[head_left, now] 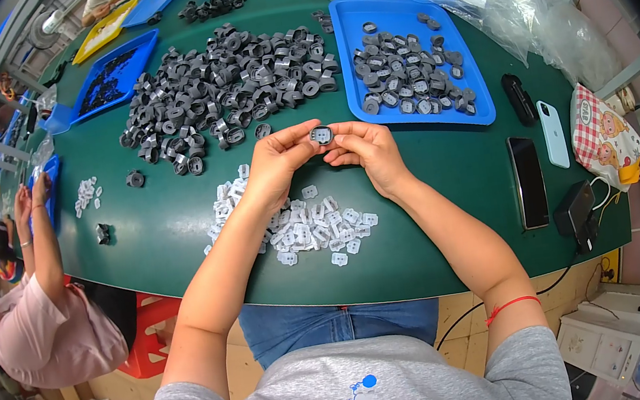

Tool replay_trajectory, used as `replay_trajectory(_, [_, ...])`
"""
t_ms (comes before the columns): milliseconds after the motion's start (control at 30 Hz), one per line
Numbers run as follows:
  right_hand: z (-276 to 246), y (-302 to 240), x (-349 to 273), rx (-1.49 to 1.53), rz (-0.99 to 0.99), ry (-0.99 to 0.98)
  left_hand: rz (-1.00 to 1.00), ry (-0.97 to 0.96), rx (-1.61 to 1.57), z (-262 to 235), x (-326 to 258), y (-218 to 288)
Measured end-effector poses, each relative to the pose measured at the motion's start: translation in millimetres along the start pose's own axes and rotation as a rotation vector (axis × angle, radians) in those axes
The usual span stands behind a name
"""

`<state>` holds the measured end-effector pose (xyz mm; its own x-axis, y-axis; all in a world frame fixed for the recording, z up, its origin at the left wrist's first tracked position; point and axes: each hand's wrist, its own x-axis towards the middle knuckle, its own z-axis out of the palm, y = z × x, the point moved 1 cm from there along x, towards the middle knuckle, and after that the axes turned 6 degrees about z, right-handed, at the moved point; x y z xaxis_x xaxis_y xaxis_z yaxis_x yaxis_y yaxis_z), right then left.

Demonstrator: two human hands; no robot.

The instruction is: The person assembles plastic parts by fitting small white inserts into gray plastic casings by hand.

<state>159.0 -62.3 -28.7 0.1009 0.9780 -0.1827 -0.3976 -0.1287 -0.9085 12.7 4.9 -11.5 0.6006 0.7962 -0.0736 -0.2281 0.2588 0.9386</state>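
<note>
- One dark grey ring-shaped part [321, 135] with a pale insert sits between the fingertips of both hands in the head view, face up.
- The left hand [281, 156] pinches its left side between thumb and fingers; the right hand [368, 151] grips its right edge with thumb and fingertips.
- Held this way, the part is above the green worktop [454, 161], in front of the person's body, with the two forearms coming up from below on either side.
- Nearer the body than the hands lies a loose heap of flat white pieces [307, 226]; the left forearm passes over it, with pieces showing on both sides.
- Beyond the left hand spreads a large heap of dark grey rings [230, 82], its nearest pieces close to the fingers.
- Beyond the right hand stands a blue tray [391, 8], holding many dark rings with pale inserts like the one held.
- Well to the right lie a black case [519, 100], a dark phone [529, 183], a pale blue phone [553, 134] and a checked pouch [601, 132], with a black adapter [575, 211] near the edge.
- Clear plastic bags [501, 7] lie along the far right.
- At far left are a yellow tray [81, 56] and another blue tray with small black pieces [111, 78]; a co-worker [50, 320] in a pink top sits at the left, arms raised.
- A red band [511, 306] circles the right forearm.
</note>
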Motion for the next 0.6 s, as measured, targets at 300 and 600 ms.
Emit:
replay_trajectory(300, [0.0,0.4,-0.2,0.001,-0.004,0.001,0.004,-0.005,0.003,0.1,-0.1,0.1])
replay_trajectory(600, [0.2,0.2,-0.4,-0.001,-0.01,0.002,0.006,-0.007,0.009,0.1,-0.1,0.1])
